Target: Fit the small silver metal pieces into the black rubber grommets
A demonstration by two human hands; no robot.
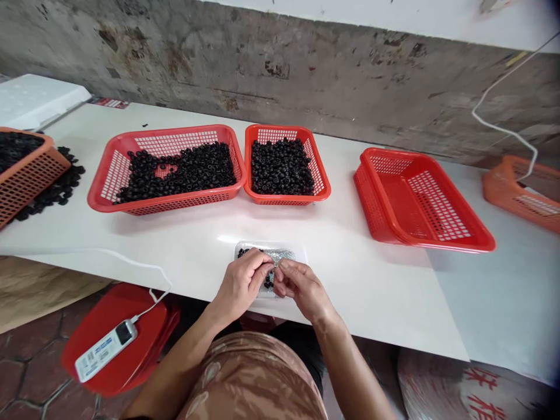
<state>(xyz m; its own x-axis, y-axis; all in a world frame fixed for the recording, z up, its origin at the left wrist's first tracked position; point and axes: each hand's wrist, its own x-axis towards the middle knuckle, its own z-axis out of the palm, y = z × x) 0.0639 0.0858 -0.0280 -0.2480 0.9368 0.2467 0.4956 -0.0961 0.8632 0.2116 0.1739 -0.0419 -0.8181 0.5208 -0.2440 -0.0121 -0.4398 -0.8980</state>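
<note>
My left hand [245, 277] and my right hand [300, 283] meet over a small white tray [238, 246] near the table's front edge. Thumb and fingers of each are pinched together, their tips nearly touching. Whatever lies between them is too small to make out. Inside the tray are small silvery metal pieces [283, 254] and a few small black parts [268, 282]. My hands cover much of the tray.
Behind the tray stand a wide red basket [100, 181] and a smaller one [324, 181], both holding black ring-like parts. Stacked red baskets [385, 204] are to the right. Loose black parts [65, 186] lie beside an orange basket [26, 181]. A power strip [105, 350] rests on a red stool [144, 315].
</note>
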